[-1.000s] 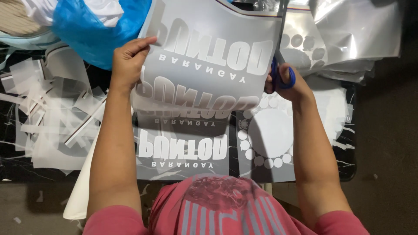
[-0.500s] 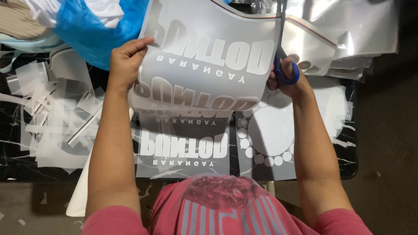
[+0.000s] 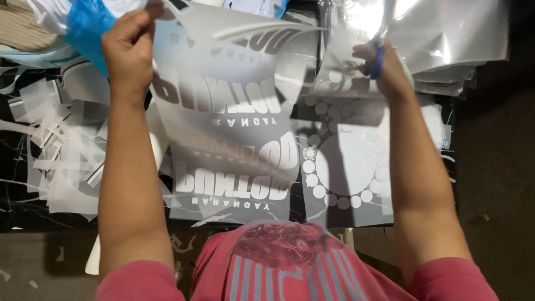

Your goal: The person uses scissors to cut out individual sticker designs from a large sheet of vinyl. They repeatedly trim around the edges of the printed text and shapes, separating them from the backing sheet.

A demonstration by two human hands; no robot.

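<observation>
Film sheet [image 3: 223, 106] above dark marble table [image 3: 16, 217]

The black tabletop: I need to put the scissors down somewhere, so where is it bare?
Little is. The black tabletop shows only along its near left edge, below the heap of film offcuts, and in a thin strip at the right edge beside the dotted-ring sheet. The lettered sheets cover the middle; shiny film stacks crowd the far right.

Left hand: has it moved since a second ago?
Yes. The left hand has gone up and left, further over the blue bag, carrying the lettered sheet with it.
</observation>
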